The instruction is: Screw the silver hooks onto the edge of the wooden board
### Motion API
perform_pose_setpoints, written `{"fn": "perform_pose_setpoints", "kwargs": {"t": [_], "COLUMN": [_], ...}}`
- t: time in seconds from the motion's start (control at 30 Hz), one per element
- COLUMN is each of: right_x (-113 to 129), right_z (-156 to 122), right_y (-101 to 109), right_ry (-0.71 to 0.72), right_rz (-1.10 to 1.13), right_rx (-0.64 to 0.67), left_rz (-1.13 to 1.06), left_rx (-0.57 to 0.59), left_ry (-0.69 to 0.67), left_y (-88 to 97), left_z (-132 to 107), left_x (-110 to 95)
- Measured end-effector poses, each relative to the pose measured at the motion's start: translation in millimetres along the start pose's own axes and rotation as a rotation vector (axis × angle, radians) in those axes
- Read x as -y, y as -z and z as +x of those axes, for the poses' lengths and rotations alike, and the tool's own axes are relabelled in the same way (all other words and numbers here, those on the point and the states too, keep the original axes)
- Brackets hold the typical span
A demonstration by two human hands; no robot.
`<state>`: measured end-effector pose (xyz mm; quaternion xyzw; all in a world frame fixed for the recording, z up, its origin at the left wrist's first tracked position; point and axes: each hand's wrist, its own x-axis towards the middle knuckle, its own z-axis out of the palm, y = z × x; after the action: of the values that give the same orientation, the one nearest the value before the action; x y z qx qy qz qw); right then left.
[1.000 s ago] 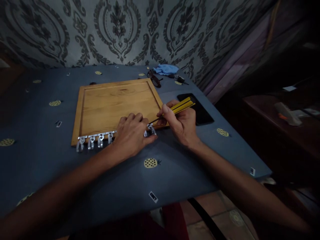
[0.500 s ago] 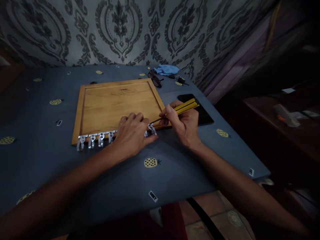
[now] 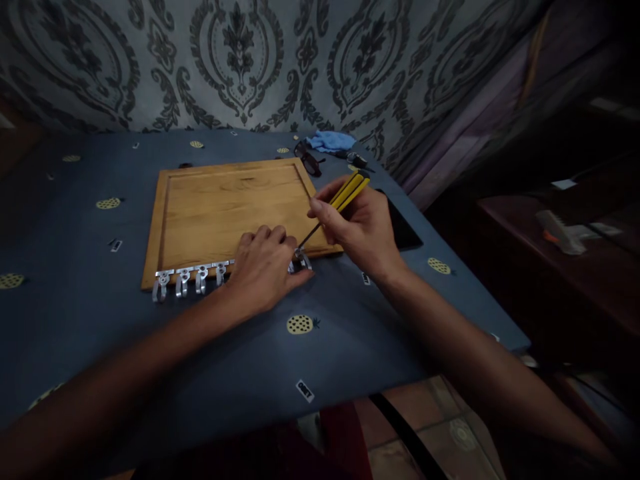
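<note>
A framed wooden board [image 3: 225, 210] lies on the table, with a strip of silvery metal hooks [image 3: 192, 273] along its near edge. Over the middle of that strip, my left hand [image 3: 261, 267] holds the edge, fingers bent on the wood and thumb out in front. It covers several hooks. My right hand [image 3: 361, 223] is closed on a screwdriver [image 3: 350, 191] with a yellow and black handle. The thin shaft slants down to the left, its tip at the rightmost hook [image 3: 303, 258] just beside my left hand.
Sunglasses [image 3: 310, 160], a blue cloth [image 3: 330, 141] and keys [image 3: 357, 160] lie behind the board. A black flat device [image 3: 404, 223] sits partly behind my right hand. The blue pineapple-print tablecloth [image 3: 200, 373] covers the table. A brush-like object [image 3: 559, 232] rests on a surface at right.
My right hand has raised the screwdriver's handle, so it stands steeper, with its tip still at the rightmost hook. My left hand stays in place. The view has shifted slightly.
</note>
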<state>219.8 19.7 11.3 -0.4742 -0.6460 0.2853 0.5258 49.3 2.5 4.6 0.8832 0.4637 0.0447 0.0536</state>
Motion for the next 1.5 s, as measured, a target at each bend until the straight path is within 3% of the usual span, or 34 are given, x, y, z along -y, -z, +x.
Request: {"fn": "perform_pose_setpoints", "kwargs": {"t": [0.2, 0.37, 0.63, 0.87, 1.5], "right_x": [5.0, 1.0, 1.2, 2.5, -11.2], "right_z": [9.7, 3.7, 1.2, -7.3, -12.0], "right_y": [2.2, 4.8, 11.9, 4.5, -3.5], "right_ry": [-0.057, -0.105, -0.015, 0.079, 0.042], "right_rz": [0.107, 0.136, 0.208, 0.072, 0.126], "right_rx": [0.197, 0.264, 0.063, -0.056, 0.044], "left_rz": [0.000, -0.006, -0.020, -0.012, -0.008], "left_rx": [0.018, 0.028, 0.014, 0.016, 0.022], "left_ry": [0.001, 0.005, -0.005, -0.002, -0.002], "left_y": [2.4, 1.9, 0.1, 1.6, 1.8], "left_z": [0.1, 0.8, -0.1, 0.0, 0.2], "left_x": [-0.3, -0.1, 1.0, 0.1, -0.7]}}
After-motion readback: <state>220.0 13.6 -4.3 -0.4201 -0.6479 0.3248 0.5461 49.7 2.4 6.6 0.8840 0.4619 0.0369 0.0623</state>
